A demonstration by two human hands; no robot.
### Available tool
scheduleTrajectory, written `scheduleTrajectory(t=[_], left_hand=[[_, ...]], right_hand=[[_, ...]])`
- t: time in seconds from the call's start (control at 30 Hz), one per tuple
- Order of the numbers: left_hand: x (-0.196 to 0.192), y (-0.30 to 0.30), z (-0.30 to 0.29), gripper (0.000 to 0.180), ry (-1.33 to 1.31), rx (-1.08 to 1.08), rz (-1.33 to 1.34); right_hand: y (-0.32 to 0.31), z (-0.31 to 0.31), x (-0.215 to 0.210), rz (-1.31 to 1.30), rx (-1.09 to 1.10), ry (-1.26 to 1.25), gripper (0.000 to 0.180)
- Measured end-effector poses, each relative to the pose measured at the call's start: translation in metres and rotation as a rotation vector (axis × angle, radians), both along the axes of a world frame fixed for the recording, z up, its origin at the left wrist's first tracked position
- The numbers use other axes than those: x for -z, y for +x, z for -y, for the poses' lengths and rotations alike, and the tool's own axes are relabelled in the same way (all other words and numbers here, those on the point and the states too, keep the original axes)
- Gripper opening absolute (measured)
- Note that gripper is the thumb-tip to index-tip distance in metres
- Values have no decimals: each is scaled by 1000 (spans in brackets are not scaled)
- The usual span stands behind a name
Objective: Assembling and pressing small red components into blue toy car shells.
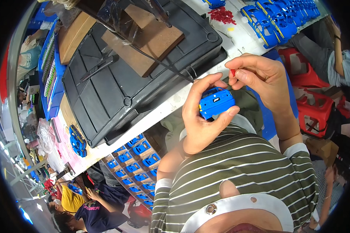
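Observation:
My left hand (200,116) grips a small blue plastic block (217,102) between thumb and fingers, held in front of my striped shirt. Just above and right of it, my right hand (262,79) pinches a tiny red piece (232,72) at its fingertips. The red piece hovers close over the block's upper edge without touching it.
A black tray (116,97) with brown boards lies on the white table (237,37). More blue blocks (280,17) and a heap of red pieces (221,15) sit at the far edge. A box of blue blocks (138,167) stands below. Red stools (315,105) and other people sit around.

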State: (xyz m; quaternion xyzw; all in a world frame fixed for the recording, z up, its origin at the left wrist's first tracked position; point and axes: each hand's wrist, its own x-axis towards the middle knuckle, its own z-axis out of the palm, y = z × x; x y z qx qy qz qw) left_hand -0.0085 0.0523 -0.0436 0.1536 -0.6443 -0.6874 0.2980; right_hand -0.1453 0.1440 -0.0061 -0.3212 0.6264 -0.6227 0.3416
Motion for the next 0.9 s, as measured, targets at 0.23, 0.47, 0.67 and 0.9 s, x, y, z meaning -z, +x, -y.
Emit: scheduleTrajectory(t=[0.23, 0.47, 0.67, 0.9], left_hand=[[5, -5, 1, 63, -249, -11, -87], [4, -4, -2, 64, -215, -25, -90], [10, -2, -3, 65, -186, -14, -52], [9, 0, -15, 59, -110, -78, 23]], right_hand=[[10, -1, -2, 29, 52, -57, 15], [14, 0, 3, 27, 70, -105, 14], [17, -3, 5, 12, 91, -106, 13], [24, -4, 15, 22, 141, -129, 12]])
